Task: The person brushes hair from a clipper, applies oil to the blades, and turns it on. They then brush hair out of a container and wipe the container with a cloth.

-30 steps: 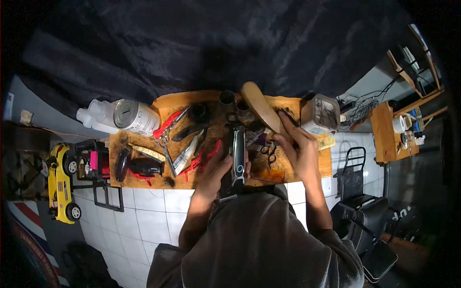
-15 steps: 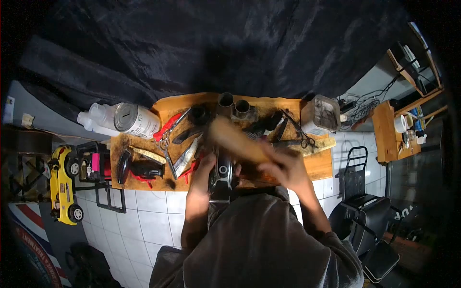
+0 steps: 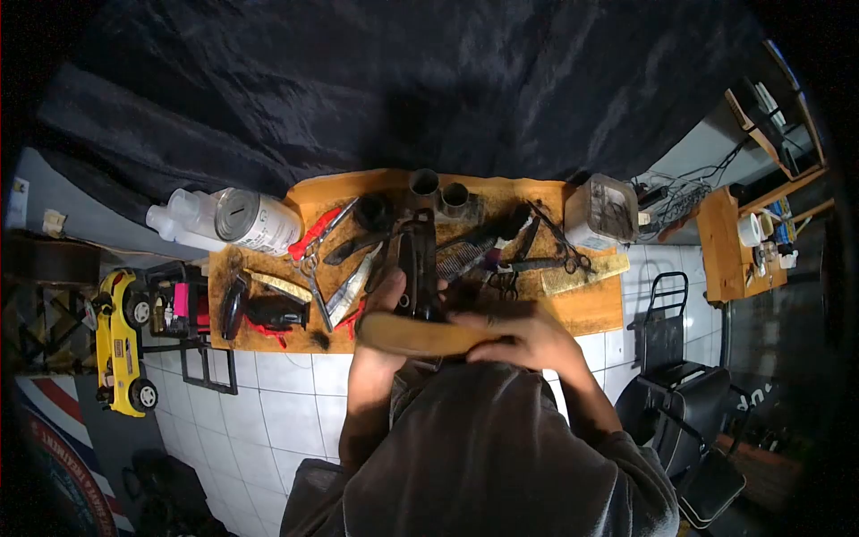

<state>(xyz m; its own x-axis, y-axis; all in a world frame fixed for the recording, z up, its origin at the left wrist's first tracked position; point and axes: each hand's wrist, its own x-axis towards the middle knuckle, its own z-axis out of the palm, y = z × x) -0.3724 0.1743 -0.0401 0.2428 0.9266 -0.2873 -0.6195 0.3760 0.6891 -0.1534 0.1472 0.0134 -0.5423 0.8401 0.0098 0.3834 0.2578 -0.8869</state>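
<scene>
My left hand [image 3: 386, 300] is wrapped round a dark hair clipper [image 3: 417, 268] above the front part of the wooden table [image 3: 591, 309]. A wooden-backed brush [image 3: 420, 337] is gripped in my right hand [image 3: 528, 338], lying across the near end of the clipper and partly hiding it. Its bristles are hidden. Left of my hands are a white and black comb-like tool [image 3: 352, 288] and red-handled scissors [image 3: 315, 234]. To the right are dark scissors [image 3: 573, 258] and a pale comb [image 3: 586, 275].
At the table's back left stand a can [image 3: 255, 221] and clear bottles [image 3: 190, 215]. Two dark cups [image 3: 454, 196] are at the back, a plastic tub [image 3: 600, 213] at back right. More clippers [image 3: 274, 312] lie left. A black chair [image 3: 687, 412] stands right.
The brush has moved down and toward me, from above the clipper's far side to its near end. The clipper has tilted in my left hand, its far end now further up.
</scene>
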